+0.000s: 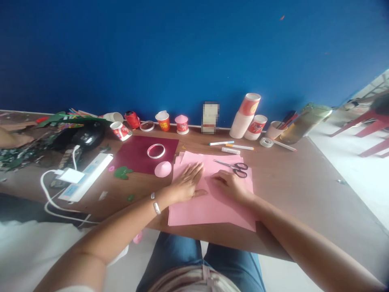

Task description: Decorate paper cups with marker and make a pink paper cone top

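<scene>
My left hand lies flat on a stack of pink paper, fingers stretched out and thumb apart. On the same stack, my right hand is closed with its fingers curled down; whatever they may hold is hidden. Just beyond it, scissors with dark handles rest on the paper. To the left of the stack, a pink paper cone and a cup ring sit on a maroon sheet. Several markers lie behind the stack.
Along the wall stand a paper cup with a pink cone top, an orange-red cup, stacked cups, a tape roll and a leaning bottle. A power strip with cables lies left. Another person's hand is far left.
</scene>
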Demonstrator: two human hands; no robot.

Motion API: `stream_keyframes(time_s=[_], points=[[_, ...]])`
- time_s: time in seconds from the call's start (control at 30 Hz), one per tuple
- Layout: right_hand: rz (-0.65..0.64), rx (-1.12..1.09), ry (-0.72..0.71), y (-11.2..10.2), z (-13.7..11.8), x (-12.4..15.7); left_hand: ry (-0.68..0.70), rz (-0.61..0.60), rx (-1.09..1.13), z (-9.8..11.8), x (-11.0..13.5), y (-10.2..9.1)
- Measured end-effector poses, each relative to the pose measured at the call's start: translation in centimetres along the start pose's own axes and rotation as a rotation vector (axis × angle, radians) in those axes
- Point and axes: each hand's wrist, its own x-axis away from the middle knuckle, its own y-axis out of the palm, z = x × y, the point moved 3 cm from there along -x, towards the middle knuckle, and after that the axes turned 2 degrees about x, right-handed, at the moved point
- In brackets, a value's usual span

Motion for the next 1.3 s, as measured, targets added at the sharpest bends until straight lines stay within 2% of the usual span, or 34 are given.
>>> stream_keyframes(time_s=[0.1, 0.17, 0.23, 0.27, 0.33, 0.43, 0.5, 0.63, 0.77, 0.87, 0.97, 1.07, 1.2, 1.3], points=[[-0.081, 0.089, -0.041, -0.5, -0.6, 0.0, 0.011, 0.008, -0.016, 0.1, 0.8, -0.2], [-0.129, 0.237, -0.132, -0.9, -1.3, 1.2, 0.054, 0.004, -0.019, 0.9, 1.8, -0.7], [-0.152, 0.465, -0.299, -1.1, -2.3, 3.4, 0.101, 0.012, -0.028, 1.9, 3.2, -1.3], [-0.135, 0.589, -0.383, -1.0, -2.8, 4.9, 0.118, 0.026, -0.037, 2.5, 4.0, -1.5], [-0.046, 0.781, -0.453, -0.7, -3.5, 7.9, 0.12, 0.056, -0.077, 3.6, 5.7, -1.9], [0.03, 0.94, -0.479, 0.7, -3.7, 11.6, 0.087, 0.082, -0.149, 4.7, 7.7, -2.3], [0.076, 1.017, -0.453, 1.8, -3.2, 13.0, 0.088, 0.105, -0.171, 5.1, 8.5, -2.4], [0.16, 1.057, -0.384, 2.9, -1.9, 14.1, 0.09, 0.136, -0.194, 4.9, 9.5, -2.0], [0.166, 1.196, -0.46, 2.4, -1.2, 14.4, 0.065, 0.108, -0.273, 4.4, 10.0, -1.7], [0.145, 1.182, -0.475, 1.3, -0.8, 14.6, 0.058, 0.128, -0.314, 4.6, 10.1, -2.1], [0.13, 1.01, -0.449, 0.0, -0.3, 14.7, 0.05, 0.161, -0.288, 4.9, 10.1, -2.6], [0.117, 0.896, -0.508, -0.8, -0.2, 14.6, 0.028, 0.199, -0.285, 4.6, 10.1, -2.6], [0.085, 0.85, -0.583, -1.6, -0.7, 14.3, 0.059, 0.27, -0.312, 3.9, 10.2, -2.3], [0.043, 0.858, -0.544, -2.3, -1.3, 14.0, 0.074, 0.268, -0.25, 3.9, 10.3, -2.3]])
